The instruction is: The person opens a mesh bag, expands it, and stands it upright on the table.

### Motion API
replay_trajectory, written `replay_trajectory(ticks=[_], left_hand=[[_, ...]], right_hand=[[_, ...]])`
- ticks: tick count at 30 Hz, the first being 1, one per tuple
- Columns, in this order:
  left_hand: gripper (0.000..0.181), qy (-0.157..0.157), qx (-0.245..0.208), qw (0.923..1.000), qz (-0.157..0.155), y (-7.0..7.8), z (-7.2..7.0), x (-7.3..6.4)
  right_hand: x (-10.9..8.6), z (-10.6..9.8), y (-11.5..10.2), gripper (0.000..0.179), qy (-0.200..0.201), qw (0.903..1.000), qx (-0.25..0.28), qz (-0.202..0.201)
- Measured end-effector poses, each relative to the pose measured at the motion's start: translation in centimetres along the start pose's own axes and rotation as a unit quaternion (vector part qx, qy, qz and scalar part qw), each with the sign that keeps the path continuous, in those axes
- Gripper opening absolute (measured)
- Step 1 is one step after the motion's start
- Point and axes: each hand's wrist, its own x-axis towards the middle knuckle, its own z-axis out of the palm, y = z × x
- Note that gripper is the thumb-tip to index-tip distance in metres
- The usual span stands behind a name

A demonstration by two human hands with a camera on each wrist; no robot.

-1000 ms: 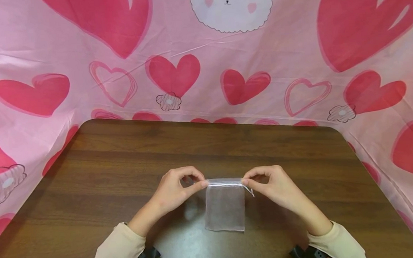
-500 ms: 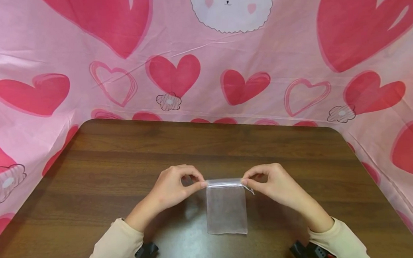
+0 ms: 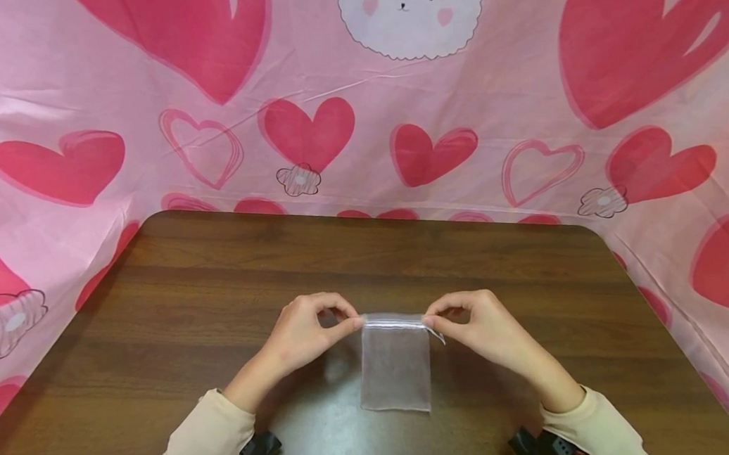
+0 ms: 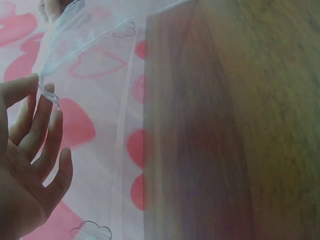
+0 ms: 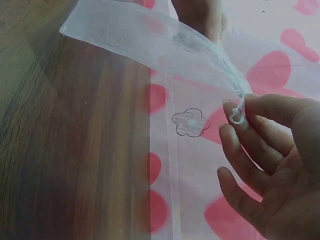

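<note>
A small sheer white drawstring bag (image 3: 396, 370) hangs by its top between my two hands in the head view. My left hand (image 3: 311, 331) pinches its upper left corner between thumb and forefinger. At the upper right corner my right hand (image 3: 479, 322) pinches it the same way. White cord runs along the gathered band near the mouth. A short cord loop (image 5: 238, 116) dangles beside the right fingertips in the right wrist view, and another cord end (image 4: 50, 95) shows by the left fingers. The mesh (image 4: 85, 37) is see-through, and nothing shows inside.
Below the hands spreads a dark brown wooden table (image 3: 215, 266) with rounded far corners. A pink sheet (image 3: 353, 66) printed with red hearts stands behind it and along both sides. Black wrist devices (image 3: 261, 446) sit under the beige sleeves (image 3: 201, 440).
The bag's lower edge has swayed slightly, right and then back to the left. Both hands keep their pinch on the corners, with only tiny shifts.
</note>
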Motion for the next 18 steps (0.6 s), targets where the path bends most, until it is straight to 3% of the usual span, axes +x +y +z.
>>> replay_trajectory(ticks=[7, 14, 18], left_hand=[[0.009, -0.018, 0.012, 0.9998, 0.001, 0.00, -0.25, 0.07], [0.008, -0.047, 0.044, 0.9975, 0.027, -0.09, -0.59, 0.19], [0.008, -0.052, 0.045, 0.9971, 0.032, -0.17, -0.58, 0.19]], right_hand=[[0.16, -0.16, 0.23, 0.004, -0.014, 0.9998, -0.009, -0.010], [0.24, -0.34, 0.44, 0.000, -0.033, 0.9988, -0.026, -0.023], [0.22, -0.29, 0.44, 0.008, -0.034, 0.9983, -0.034, -0.032]])
